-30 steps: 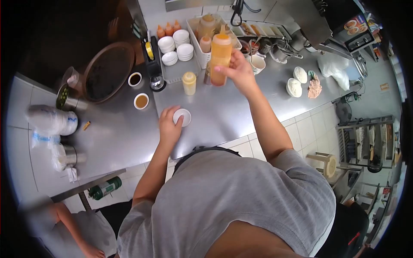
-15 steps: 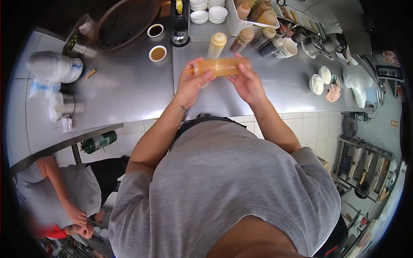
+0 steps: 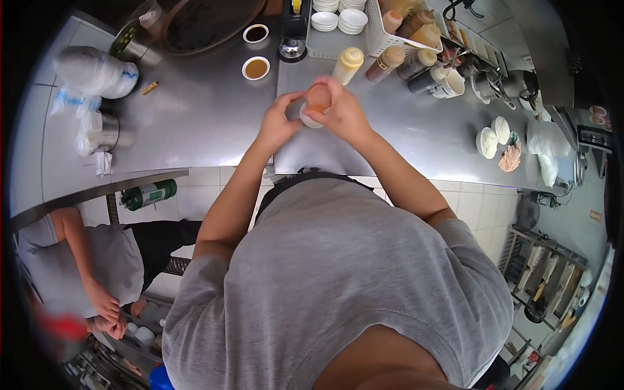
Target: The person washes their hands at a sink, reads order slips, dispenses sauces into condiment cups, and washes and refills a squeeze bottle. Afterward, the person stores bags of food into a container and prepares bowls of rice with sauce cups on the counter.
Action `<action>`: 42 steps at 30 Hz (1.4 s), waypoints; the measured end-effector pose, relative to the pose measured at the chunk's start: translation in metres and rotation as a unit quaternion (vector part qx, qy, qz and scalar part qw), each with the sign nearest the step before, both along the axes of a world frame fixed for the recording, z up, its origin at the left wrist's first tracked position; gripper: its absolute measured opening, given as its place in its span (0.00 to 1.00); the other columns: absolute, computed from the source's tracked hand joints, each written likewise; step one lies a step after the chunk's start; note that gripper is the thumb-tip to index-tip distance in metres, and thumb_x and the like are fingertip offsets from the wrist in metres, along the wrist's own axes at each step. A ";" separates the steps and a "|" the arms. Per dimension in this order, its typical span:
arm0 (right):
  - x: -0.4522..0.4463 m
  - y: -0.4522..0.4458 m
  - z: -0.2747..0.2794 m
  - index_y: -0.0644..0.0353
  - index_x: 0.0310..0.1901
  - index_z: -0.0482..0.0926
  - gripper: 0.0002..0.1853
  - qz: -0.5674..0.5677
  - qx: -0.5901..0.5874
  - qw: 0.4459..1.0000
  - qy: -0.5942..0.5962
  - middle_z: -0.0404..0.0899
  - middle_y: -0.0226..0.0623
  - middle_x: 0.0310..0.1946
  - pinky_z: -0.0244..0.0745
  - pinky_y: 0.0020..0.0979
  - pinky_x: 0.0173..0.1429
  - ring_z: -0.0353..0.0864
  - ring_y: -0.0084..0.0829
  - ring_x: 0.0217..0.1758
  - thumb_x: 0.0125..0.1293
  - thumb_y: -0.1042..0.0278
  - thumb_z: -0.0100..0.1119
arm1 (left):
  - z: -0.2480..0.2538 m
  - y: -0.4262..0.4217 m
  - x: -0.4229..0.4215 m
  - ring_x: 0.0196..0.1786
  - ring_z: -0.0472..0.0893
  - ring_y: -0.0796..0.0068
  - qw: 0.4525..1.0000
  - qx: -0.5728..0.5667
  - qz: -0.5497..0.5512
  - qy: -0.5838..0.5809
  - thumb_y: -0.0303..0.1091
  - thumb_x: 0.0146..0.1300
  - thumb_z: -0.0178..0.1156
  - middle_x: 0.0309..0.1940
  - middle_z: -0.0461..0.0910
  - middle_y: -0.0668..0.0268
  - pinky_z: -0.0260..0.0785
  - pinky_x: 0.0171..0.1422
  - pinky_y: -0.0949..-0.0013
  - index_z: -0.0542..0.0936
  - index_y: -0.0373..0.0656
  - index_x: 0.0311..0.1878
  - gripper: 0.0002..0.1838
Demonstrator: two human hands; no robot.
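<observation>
Over the counter, my right hand (image 3: 343, 112) is wrapped round an orange sauce bottle (image 3: 318, 97), its round base facing up toward the camera. Directly below the bottle is a small white bowl (image 3: 311, 119), partly hidden by it. My left hand (image 3: 281, 122) is curved at the left side of the bottle and bowl, thumb and fingers apart; whether it touches the bowl is unclear. A pale yellow squeeze bottle (image 3: 348, 65) stands just beyond my hands. Two small bowls, one of dark sauce (image 3: 256, 33) and one of brown sauce (image 3: 255, 68), sit to the left.
More sauce bottles (image 3: 385, 63) stand at the back right near a white basket (image 3: 383, 44). Stacked white bowls (image 3: 353, 21) are behind. Rice bowls (image 3: 487, 142) lie right. Wrapped containers (image 3: 97, 71) are left. Another person's arm (image 3: 78, 260) shows at lower left.
The orange bottle has gone from lying sideways between both hands to base up over the white bowl, in my right hand. My left hand has let go of its nozzle end.
</observation>
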State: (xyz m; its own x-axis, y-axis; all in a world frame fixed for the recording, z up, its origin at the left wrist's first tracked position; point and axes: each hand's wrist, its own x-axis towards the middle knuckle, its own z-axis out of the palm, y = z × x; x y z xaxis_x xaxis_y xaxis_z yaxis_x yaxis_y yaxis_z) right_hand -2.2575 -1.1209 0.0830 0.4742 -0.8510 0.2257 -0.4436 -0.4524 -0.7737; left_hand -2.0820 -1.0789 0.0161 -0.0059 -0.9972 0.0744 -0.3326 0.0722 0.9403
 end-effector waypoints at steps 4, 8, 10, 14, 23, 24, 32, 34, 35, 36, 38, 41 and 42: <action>-0.002 -0.001 0.000 0.56 0.54 0.67 0.33 0.007 0.004 1.000 -0.014 0.79 0.45 0.44 0.75 0.38 0.50 0.79 0.47 0.47 0.48 0.64 0.75 | 0.006 0.002 -0.006 0.61 0.73 0.56 0.999 -0.017 0.009 -0.028 0.18 0.43 0.61 0.55 0.76 0.57 0.64 0.65 0.63 0.75 0.41 0.57 0.31; -0.005 0.005 0.001 0.57 0.53 0.68 0.32 -0.007 0.027 0.999 -0.046 0.79 0.45 0.45 0.75 0.38 0.50 0.80 0.48 0.45 0.47 0.64 0.75 | 0.013 -0.005 -0.008 0.60 0.74 0.59 0.997 -0.028 -0.025 -0.062 0.22 0.47 0.64 0.56 0.75 0.58 0.65 0.64 0.64 0.72 0.40 0.59 0.31; -0.005 0.004 -0.008 0.57 0.52 0.69 0.31 -0.009 0.043 0.999 -0.021 0.80 0.46 0.45 0.75 0.38 0.49 0.80 0.47 0.45 0.46 0.66 0.75 | 0.019 -0.002 -0.015 0.59 0.75 0.59 0.996 -0.025 -0.023 -0.080 0.23 0.47 0.64 0.55 0.76 0.57 0.67 0.62 0.64 0.73 0.38 0.58 0.30; -0.009 -0.006 -0.012 0.58 0.49 0.73 0.29 -0.001 0.086 0.996 -0.032 0.82 0.45 0.41 0.76 0.36 0.47 0.81 0.46 0.44 0.45 0.68 0.76 | 0.016 -0.018 -0.018 0.53 0.79 0.58 0.996 -0.013 -0.024 -0.081 0.27 0.47 0.68 0.49 0.80 0.56 0.70 0.57 0.64 0.76 0.37 0.53 0.26; -0.009 -0.023 -0.016 0.60 0.41 0.79 0.22 -0.018 0.099 0.985 -0.141 0.85 0.38 0.32 0.78 0.30 0.42 0.84 0.31 0.34 0.42 0.69 0.78 | 0.024 -0.030 -0.021 0.39 0.81 0.58 0.997 -0.043 0.004 -0.068 0.36 0.49 0.71 0.36 0.82 0.56 0.72 0.43 0.64 0.79 0.36 0.39 0.17; -0.009 -0.023 -0.015 0.60 0.41 0.80 0.22 -0.019 0.096 0.985 -0.139 0.85 0.38 0.32 0.78 0.30 0.42 0.83 0.31 0.34 0.42 0.69 0.78 | 0.023 -0.031 -0.021 0.38 0.81 0.58 0.996 -0.050 0.003 -0.069 0.37 0.49 0.71 0.35 0.81 0.56 0.72 0.42 0.64 0.79 0.36 0.38 0.17; -0.013 -0.019 0.018 0.60 0.48 0.77 0.27 -0.024 0.065 0.992 -0.103 0.83 0.41 0.37 0.77 0.31 0.45 0.83 0.33 0.38 0.43 0.68 0.77 | 0.031 -0.033 -0.017 0.46 0.81 0.57 0.996 -0.071 -0.010 -0.043 0.36 0.48 0.71 0.44 0.80 0.54 0.72 0.50 0.64 0.78 0.40 0.47 0.22; -0.016 -0.010 0.030 0.61 0.50 0.74 0.30 -0.031 0.002 0.990 -0.139 0.82 0.42 0.40 0.77 0.32 0.46 0.83 0.34 0.40 0.44 0.67 0.77 | 0.060 -0.025 -0.018 0.53 0.79 0.56 0.994 -0.099 -0.041 -0.001 0.35 0.46 0.72 0.52 0.77 0.53 0.71 0.57 0.63 0.77 0.42 0.55 0.29; -0.019 -0.006 0.031 0.61 0.52 0.73 0.31 -0.035 -0.024 0.987 -0.155 0.82 0.42 0.41 0.77 0.33 0.47 0.83 0.35 0.41 0.44 0.67 0.77 | 0.059 -0.028 -0.014 0.57 0.76 0.56 0.994 -0.096 -0.042 -0.035 0.34 0.45 0.73 0.55 0.75 0.53 0.69 0.61 0.62 0.75 0.43 0.58 0.33; -0.023 -0.002 0.021 0.61 0.52 0.73 0.32 -0.037 0.021 0.986 -0.161 0.82 0.43 0.42 0.77 0.33 0.47 0.83 0.36 0.42 0.44 0.67 0.77 | 0.055 -0.027 -0.007 0.60 0.74 0.55 0.993 -0.087 -0.046 -0.068 0.34 0.44 0.73 0.59 0.72 0.53 0.66 0.64 0.61 0.72 0.44 0.61 0.36; -0.025 -0.008 -0.001 0.62 0.53 0.71 0.33 -0.038 0.097 0.978 -0.180 0.82 0.43 0.43 0.77 0.33 0.48 0.83 0.36 0.42 0.44 0.67 0.77 | 0.050 -0.024 0.009 0.65 0.69 0.55 0.989 -0.043 -0.064 -0.130 0.33 0.43 0.74 0.62 0.69 0.53 0.62 0.68 0.60 0.69 0.45 0.65 0.41; -0.025 -0.007 0.004 0.61 0.48 0.74 0.29 -0.074 0.034 0.992 -0.095 0.82 0.40 0.39 0.77 0.32 0.46 0.83 0.31 0.40 0.44 0.68 0.77 | 0.015 -0.018 0.013 0.67 0.66 0.53 0.978 0.024 -0.071 -0.193 0.33 0.39 0.76 0.64 0.69 0.54 0.60 0.71 0.58 0.68 0.44 0.66 0.45; -0.026 0.002 -0.001 0.61 0.46 0.75 0.27 -0.075 0.073 0.988 -0.112 0.82 0.40 0.38 0.77 0.32 0.46 0.83 0.31 0.39 0.44 0.68 0.78 | 0.006 -0.008 0.009 0.67 0.66 0.53 0.976 0.031 -0.083 -0.199 0.33 0.39 0.76 0.64 0.69 0.54 0.59 0.71 0.58 0.68 0.43 0.66 0.45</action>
